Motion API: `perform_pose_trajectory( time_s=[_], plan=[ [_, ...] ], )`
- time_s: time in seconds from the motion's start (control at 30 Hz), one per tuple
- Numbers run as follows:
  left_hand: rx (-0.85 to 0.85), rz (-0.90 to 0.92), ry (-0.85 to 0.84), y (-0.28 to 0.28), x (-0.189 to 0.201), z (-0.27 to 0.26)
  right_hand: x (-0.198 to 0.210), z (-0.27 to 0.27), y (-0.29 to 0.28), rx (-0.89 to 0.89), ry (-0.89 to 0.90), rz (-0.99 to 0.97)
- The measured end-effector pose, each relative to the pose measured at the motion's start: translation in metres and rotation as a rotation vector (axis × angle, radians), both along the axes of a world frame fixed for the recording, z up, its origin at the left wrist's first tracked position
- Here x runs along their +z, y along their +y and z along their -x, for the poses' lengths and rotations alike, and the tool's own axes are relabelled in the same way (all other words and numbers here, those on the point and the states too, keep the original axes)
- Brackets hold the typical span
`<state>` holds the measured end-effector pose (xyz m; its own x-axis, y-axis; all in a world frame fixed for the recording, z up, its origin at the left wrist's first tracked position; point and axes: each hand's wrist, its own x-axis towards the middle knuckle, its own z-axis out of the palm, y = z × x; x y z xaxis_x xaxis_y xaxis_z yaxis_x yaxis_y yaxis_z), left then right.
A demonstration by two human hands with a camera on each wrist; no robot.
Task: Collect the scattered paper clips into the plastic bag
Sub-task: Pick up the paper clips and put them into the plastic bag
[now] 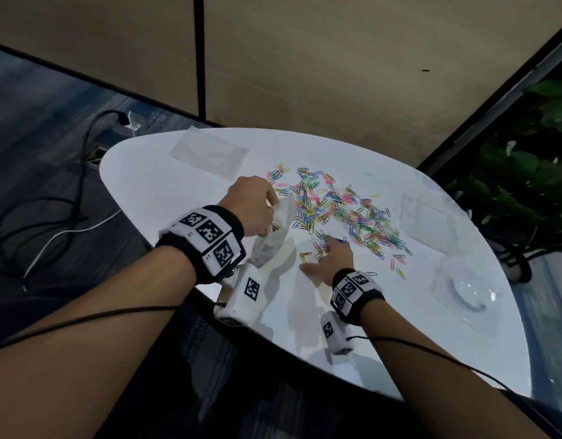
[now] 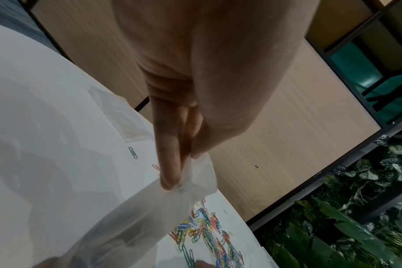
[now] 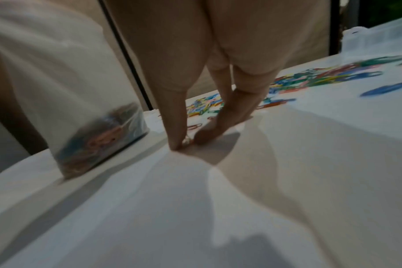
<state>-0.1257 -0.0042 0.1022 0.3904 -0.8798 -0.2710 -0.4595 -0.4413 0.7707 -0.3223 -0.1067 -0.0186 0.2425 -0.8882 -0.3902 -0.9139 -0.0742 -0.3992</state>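
Walls: tan panels (image 1: pixel 336 58) split by a dark upright strip (image 1: pixel 200 55).
Floor: blue-grey carpet (image 1: pixel 36 99), black and white cables (image 1: pixel 51 223) trailing across.
Furniture: rounded white table (image 1: pixel 146 172).
Right side: green leafy plants (image 1: pixel 526 172).
Light: dim.

Plastic bag (image 1: pixel 275 236) left of paper clips (image 1: pixel 340 210)
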Motion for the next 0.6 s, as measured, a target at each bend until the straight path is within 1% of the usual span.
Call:
perform_pose_trajectory(
  time_s=[0.1, 0.17, 0.27, 0.37, 0.43, 0.53, 0.6],
  plan=[
    [0.002, -0.005, -0.004, 0.003, -0.002, -0.005, -0.003, -0.024, -0.009, -0.062, -0.071, 0.05],
    [0.001, -0.006, -0.011, 0.004, -0.002, -0.007, -0.003, -0.039, -0.019, -0.055, -0.075, 0.089],
    [0.007, -0.003, -0.016, 0.005, -0.003, -0.009, -0.001, -0.056, -0.034, 0.055, -0.012, 0.134],
    [0.008, -0.003, -0.014, 0.004, -0.003, -0.011, -0.001, -0.067, -0.048, 0.24, 0.088, 0.192],
    [0.002, -0.006, -0.013, 0.003, -0.003, -0.012, 0.001, -0.072, -0.05, 0.341, 0.125, 0.252],
    [-0.003, -0.011, -0.017, 0.003, -0.004, -0.013, 0.001, -0.07, -0.048, 0.413, 0.15, 0.32],
    [-0.007, -0.016, -0.018, 0.003, -0.005, -0.014, 0.003, -0.063, -0.047, 0.407, 0.164, 0.311]
  ],
)
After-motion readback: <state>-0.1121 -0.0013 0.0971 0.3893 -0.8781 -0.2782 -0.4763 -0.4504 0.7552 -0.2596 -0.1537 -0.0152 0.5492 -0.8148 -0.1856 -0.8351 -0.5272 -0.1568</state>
